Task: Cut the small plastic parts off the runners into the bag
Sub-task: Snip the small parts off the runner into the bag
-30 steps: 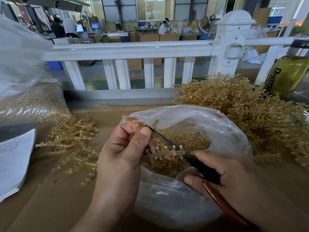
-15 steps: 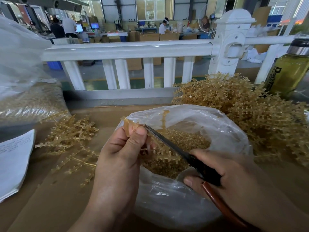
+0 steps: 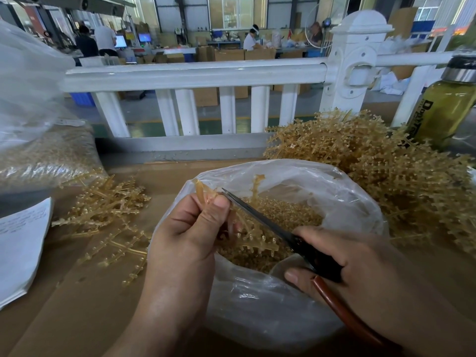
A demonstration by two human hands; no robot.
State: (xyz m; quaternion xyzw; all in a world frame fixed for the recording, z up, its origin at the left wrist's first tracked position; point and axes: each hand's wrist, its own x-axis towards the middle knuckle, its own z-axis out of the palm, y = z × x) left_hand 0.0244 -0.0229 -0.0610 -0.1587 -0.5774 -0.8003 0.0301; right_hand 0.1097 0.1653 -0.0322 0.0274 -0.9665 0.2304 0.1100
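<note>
The left hand (image 3: 185, 235) pinches an amber runner (image 3: 248, 242) by its top end, above the open plastic bag (image 3: 257, 305). The right hand (image 3: 360, 266) is closed around the scissors (image 3: 278, 229); the blades lie along the runner, tip near the left thumb (image 3: 219, 206). Cutting seems in progress: next the blades should snip the remaining small parts (image 3: 263, 238) so they fall into the bag, clear of the thumb.

Two bare hands on bare forearms filled the lower half of the view. The left hand (image 3: 185, 235) sat just left of centre, its forearm (image 3: 164, 305) running down to 6 o'clock. The right hand (image 3: 360, 269) sat at 4 o'clock. Both thumbnails were short and plain, and fine creases crossed the knuckles.
</note>
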